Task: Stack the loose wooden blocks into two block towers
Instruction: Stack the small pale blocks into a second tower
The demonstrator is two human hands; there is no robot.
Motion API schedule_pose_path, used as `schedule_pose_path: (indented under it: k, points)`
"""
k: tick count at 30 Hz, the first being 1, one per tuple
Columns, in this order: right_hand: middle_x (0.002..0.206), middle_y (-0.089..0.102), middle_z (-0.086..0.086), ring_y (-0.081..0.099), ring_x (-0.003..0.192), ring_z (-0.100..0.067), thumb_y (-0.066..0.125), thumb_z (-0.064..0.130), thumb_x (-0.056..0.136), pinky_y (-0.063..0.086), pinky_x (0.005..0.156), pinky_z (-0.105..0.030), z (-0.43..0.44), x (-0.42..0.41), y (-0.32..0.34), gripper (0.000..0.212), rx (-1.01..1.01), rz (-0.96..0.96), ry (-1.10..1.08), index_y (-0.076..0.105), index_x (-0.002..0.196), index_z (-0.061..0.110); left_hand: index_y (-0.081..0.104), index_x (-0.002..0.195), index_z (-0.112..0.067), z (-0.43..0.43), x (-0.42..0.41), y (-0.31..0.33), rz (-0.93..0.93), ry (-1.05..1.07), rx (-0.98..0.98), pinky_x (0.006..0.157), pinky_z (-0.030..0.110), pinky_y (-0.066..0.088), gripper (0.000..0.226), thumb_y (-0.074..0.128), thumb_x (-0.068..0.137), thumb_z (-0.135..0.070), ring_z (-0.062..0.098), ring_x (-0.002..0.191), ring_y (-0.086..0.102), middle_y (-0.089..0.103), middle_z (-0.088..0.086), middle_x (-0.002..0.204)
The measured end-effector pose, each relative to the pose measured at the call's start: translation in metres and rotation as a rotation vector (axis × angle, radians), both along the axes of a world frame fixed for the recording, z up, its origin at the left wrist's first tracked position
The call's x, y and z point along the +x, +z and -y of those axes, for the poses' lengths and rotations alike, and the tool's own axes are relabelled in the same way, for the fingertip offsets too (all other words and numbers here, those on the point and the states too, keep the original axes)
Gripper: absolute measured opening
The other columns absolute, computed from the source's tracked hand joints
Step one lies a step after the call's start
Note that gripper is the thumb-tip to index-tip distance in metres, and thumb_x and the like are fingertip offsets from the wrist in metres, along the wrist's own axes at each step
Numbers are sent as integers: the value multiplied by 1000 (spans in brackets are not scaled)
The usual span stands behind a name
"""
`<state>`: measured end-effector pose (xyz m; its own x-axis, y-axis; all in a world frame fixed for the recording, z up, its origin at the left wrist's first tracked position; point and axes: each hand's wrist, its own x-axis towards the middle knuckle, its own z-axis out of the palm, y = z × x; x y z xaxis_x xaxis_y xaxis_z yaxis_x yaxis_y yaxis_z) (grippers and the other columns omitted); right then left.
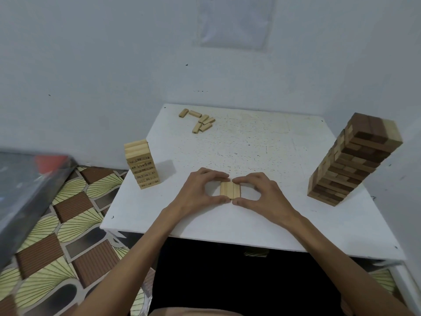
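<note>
A row of pale wooden blocks (230, 190) lies side by side on the white table (250, 142), near its front middle. My left hand (200, 190) pinches the row from the left, thumb at the near end and fingers at the far end. My right hand (259, 192) pinches it the same way from the right. A short tower of pale numbered blocks (141, 164) stands at the table's left edge. A tall tower of mixed dark and pale blocks (350, 160) stands at the right. Several loose pale blocks (200, 120) lie scattered at the far left.
The table stands in a corner between light walls. Left of it is patterned floor (57, 224) and a dark glossy object (27, 185). The short tower sits right at the table's left edge.
</note>
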<state>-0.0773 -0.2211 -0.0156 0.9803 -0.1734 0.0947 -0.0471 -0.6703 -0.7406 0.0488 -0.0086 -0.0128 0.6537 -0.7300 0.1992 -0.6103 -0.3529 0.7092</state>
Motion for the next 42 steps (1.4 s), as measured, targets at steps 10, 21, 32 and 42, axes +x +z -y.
schedule_pose_path:
  k: [10, 21, 32, 42]
  points:
    - [116, 66, 19, 63, 116, -10, 89, 24, 78, 54, 99, -31, -3, 5, 0, 45, 33, 148, 121, 71, 118, 29, 71, 111, -29, 0, -3, 3, -86, -20, -85, 97, 25, 47, 49, 95, 69, -36, 5, 115, 61, 72, -20, 110]
    - [115, 73, 8, 68, 111, -19, 91, 11, 76, 54, 92, -30, 1, 25, 47, 33, 95, 342, 228, 78, 106, 16, 82, 98, -27, -12, -2, 56, -48, -59, -186, 99, 22, 48, 24, 92, 76, -33, 9, 117, 64, 75, -16, 113]
    - [114, 73, 7, 68, 111, -20, 90, 13, 78, 52, 92, -28, -24, 67, 89, 29, 121, 377, 327, 77, 103, 16, 81, 96, -30, -44, 15, 103, 34, 46, -164, 102, 35, 50, 21, 90, 78, -36, 7, 116, 64, 75, -15, 114]
    - [112, 72, 14, 62, 110, -17, 90, 19, 77, 53, 88, -36, -69, 116, 119, 31, 80, 393, 419, 76, 104, 24, 76, 110, -31, -94, 31, 131, 78, 220, -180, 104, 36, 48, 34, 90, 79, -32, 7, 115, 64, 74, -15, 110]
